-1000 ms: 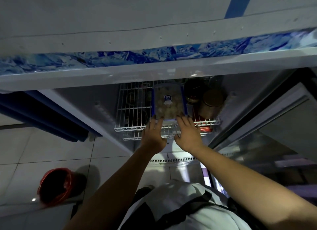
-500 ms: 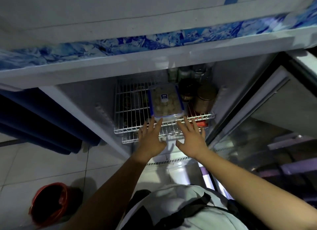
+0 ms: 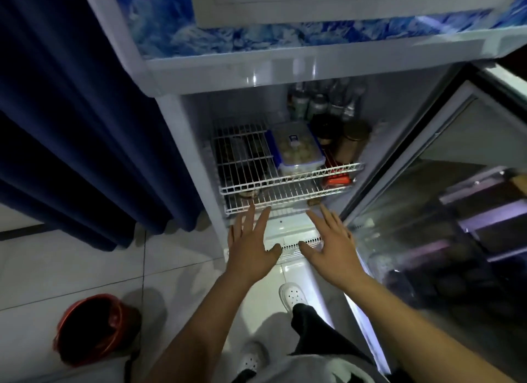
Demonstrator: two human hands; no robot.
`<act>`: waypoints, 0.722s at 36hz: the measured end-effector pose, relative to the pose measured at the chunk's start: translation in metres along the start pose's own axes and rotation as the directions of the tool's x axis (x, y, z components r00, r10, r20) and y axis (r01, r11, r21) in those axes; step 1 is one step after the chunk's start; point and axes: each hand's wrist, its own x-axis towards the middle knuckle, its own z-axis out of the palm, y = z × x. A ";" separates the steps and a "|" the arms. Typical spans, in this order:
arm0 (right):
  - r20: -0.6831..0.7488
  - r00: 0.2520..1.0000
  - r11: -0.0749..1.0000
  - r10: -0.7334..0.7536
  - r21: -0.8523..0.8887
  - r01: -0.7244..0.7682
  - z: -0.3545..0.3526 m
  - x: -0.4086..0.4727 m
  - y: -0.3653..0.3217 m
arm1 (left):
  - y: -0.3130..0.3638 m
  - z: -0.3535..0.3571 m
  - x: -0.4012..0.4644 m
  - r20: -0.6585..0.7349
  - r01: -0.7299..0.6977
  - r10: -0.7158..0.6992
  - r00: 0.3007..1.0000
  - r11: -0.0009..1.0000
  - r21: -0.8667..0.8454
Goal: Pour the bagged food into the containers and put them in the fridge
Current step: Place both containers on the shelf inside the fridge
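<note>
White upright fridge (image 3: 256, 74), glass door (image 3: 445, 211) open; white wire shelf (image 3: 285, 180) carrying clear lidded plastic food container with blue clasps (image 3: 296, 148) at its front edge; left hand (image 3: 251, 248) and right hand (image 3: 333, 248), fingers spread, holding nothing, below that shelf.

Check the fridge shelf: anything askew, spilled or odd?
Nothing stands out. The blue-clipped container sits flat on the upper wire shelf, lid on, beside dark jars, with no spill visible. Both hands, left and right, are open and clear of it. The fridge door stands open.
</note>
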 end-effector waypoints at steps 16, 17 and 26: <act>-0.236 0.969 0.997 0.073 0.044 -0.065 -0.051 -0.120 -0.023 | 0.034 0.002 -0.097 0.013 -0.096 0.099 0.995 0.985 -0.141; -0.266 0.961 0.997 0.076 0.050 -0.065 -0.060 -0.126 -0.021 | 0.044 0.003 -0.098 0.013 -0.119 0.122 0.992 0.982 -0.147; -0.202 0.978 0.999 0.045 0.036 -0.038 -0.091 -0.168 0.010 | 0.106 0.013 -0.122 0.001 -0.177 0.177 0.984 0.982 -0.071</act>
